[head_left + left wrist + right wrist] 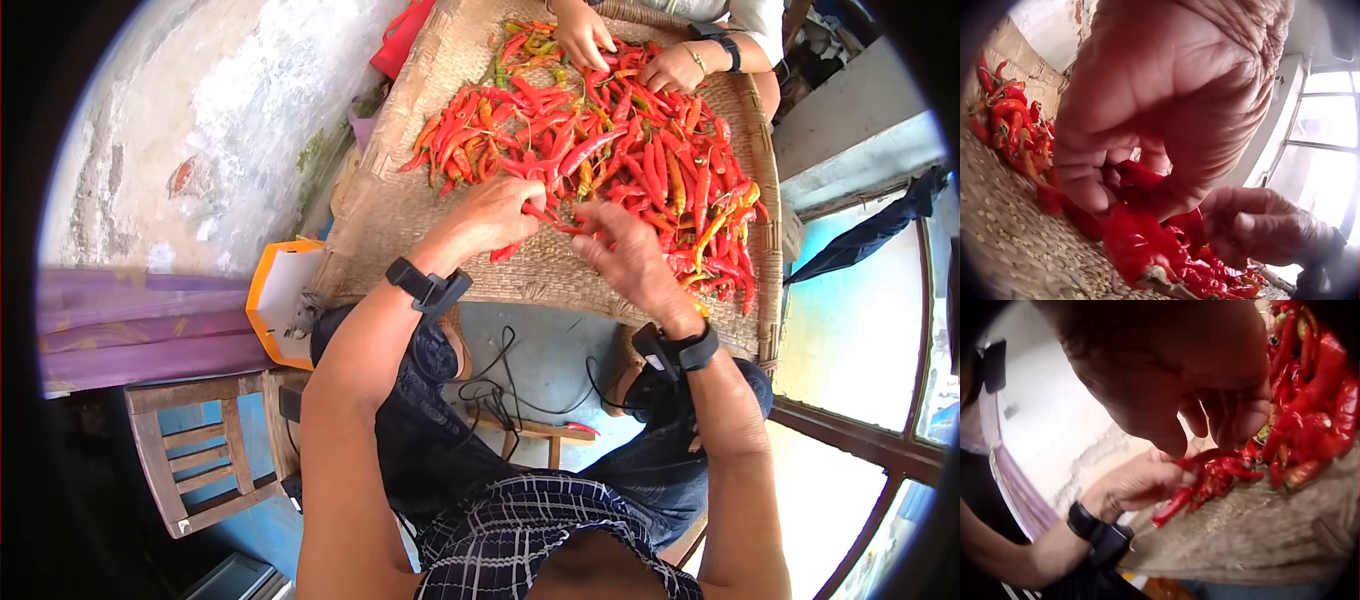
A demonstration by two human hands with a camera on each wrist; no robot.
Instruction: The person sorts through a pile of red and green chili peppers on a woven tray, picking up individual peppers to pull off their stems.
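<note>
Over the near edge of a pile of red chili peppers [650,165], my left hand [490,212] grips red chili peppers between thumb and fingers. From below, the left wrist view shows a large glossy chili pepper [1135,244] with a pale stem hanging under that hand. My right hand [630,255] is close beside it, thumb and fingertips at the end of a red chili pepper [1213,455] that reaches over from the left hand. Its fingers partly hide the pepper's end.
A woven bamboo tray [375,235] with a raised rim bears the peppers, some orange or yellow-green. Across it, another person's hands [672,70] work in the pile. A wooden chair [235,450], an orange-rimmed container [262,300] and black cables [510,380] lie below.
</note>
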